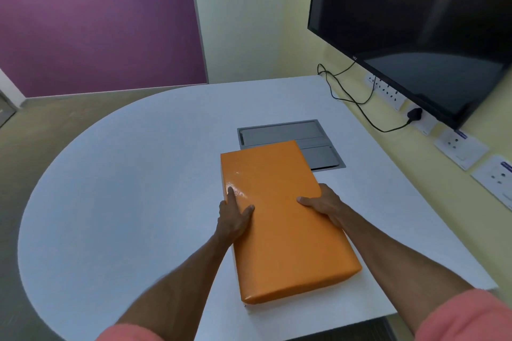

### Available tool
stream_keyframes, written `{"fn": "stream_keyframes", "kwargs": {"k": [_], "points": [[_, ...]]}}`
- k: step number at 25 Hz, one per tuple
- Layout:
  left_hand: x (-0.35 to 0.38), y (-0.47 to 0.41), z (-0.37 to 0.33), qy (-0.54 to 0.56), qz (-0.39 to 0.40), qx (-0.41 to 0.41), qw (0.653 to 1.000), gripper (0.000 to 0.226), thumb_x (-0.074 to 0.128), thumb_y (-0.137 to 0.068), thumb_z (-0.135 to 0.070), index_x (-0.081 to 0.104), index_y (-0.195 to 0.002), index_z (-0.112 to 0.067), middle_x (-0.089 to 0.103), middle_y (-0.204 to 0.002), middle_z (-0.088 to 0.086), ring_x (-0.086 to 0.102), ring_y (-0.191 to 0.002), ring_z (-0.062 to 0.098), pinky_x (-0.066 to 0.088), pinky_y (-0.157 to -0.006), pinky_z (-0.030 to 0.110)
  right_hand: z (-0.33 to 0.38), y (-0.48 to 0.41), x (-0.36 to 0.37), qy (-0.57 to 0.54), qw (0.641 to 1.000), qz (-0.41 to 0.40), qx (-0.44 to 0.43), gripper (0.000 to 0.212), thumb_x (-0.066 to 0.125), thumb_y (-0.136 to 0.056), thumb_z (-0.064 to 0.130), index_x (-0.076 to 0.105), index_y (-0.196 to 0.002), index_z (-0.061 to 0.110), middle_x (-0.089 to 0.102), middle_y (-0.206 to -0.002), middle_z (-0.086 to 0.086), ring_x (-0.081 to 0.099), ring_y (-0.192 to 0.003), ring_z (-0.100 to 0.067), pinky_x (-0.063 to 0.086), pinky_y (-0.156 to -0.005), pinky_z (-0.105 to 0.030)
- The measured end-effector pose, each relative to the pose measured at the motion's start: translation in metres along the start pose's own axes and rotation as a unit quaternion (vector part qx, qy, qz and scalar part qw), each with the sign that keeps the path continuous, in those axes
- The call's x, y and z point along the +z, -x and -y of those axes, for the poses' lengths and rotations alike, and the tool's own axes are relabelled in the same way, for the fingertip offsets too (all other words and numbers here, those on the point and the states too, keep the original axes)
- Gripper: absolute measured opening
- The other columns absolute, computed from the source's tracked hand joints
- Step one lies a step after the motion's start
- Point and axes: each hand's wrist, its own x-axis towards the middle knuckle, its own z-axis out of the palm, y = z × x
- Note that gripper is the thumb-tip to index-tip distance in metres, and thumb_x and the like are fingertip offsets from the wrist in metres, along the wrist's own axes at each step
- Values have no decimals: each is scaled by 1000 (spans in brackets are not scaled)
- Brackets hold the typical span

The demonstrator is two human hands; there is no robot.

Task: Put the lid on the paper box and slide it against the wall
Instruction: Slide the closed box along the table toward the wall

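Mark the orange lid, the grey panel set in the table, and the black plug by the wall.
Glossy orange paper box lid (279, 219): head view, middle of its top.
Grey rectangular table panel (279, 133): head view, far section.
Black wall plug (414, 113): head view, plug body.

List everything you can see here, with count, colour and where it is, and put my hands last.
paper box: one, orange, lid on, mid-table, far corner over the panel
table: one, white, rounded left edge, right side along the wall
recessed panel: one, grey, set in the table beyond the box
television: one, black, on the right wall
cable: one, black, hanging below the television
wall sockets: several, white, along the right wall
left hand: on the box's left edge
right hand: on the box's right edge
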Motion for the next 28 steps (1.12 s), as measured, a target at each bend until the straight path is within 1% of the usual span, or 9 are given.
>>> {"fn": "stream_keyframes", "kwargs": {"k": [6, 10, 15, 19, 24, 28], "points": [[10, -3, -35, 20, 16, 34, 999, 87, 58, -91, -45, 7, -155, -15, 35, -153, 16, 39, -138, 37, 36, -111, 55, -6, 4, -36, -29, 1000, -12, 2, 86, 82, -72, 41, 41, -142, 11, 54, -139, -14, 56, -122, -34, 48, -102, -53], [31, -4, -71, 28, 24, 46, 998, 86, 58, -91, -44, 7, -154, -15, 33, -153, 17, 39, -137, 38, 36, -111, 55, -11, -3, -76, -36, 999, -21, 2, 86, 82, -72, 41, 42, -142, 12, 54, -139, -13, 56, -122, -34, 48, -102, -53], [81, -4, -122, 41, 26, 47, 998, 86, 59, -91, -42, 8, -154, -14, 33, -152, 19, 39, -136, 39, 36, -111, 55, -34, -19, -143, -41, 999, -26, -4, 87, 83, -72, 39, 41, -143, 12, 54, -140, -13, 56, -123, -34, 48, -103, -53], [133, -2, -162, 49, 26, 54, 997, 76, 62, -90, -38, 21, -148, -12, 43, -145, 19, 46, -130, 39, 42, -105, 57, -61, -31, -201, -35, 999, -25, -2, 85, 83, -72, 40, 43, -141, 11, 55, -138, -14, 57, -122, -35, 48, -101, -54], [193, 8, -201, 56, 27, 44, 997, 72, 61, -91, -35, 22, -147, -12, 42, -145, 20, 45, -130, 40, 42, -105, 57, -97, -42, -259, -33, 999, -30, -1, 83, 82, -73, 38, 44, -140, 10, 57, -137, -15, 58, -120, -36, 49, -100, -54], [230, 13, -218, 60, 34, 35, 997, 62, 56, -95, -32, 24, -144, -12, 42, -144, 20, 46, -128, 40, 42, -105, 55, -122, -47, -293, -32, 999, -23, 9, 88, 82, -73, 37, 39, -145, 10, 53, -141, -15, 56, -123, -37, 48, -101, -54]]}}
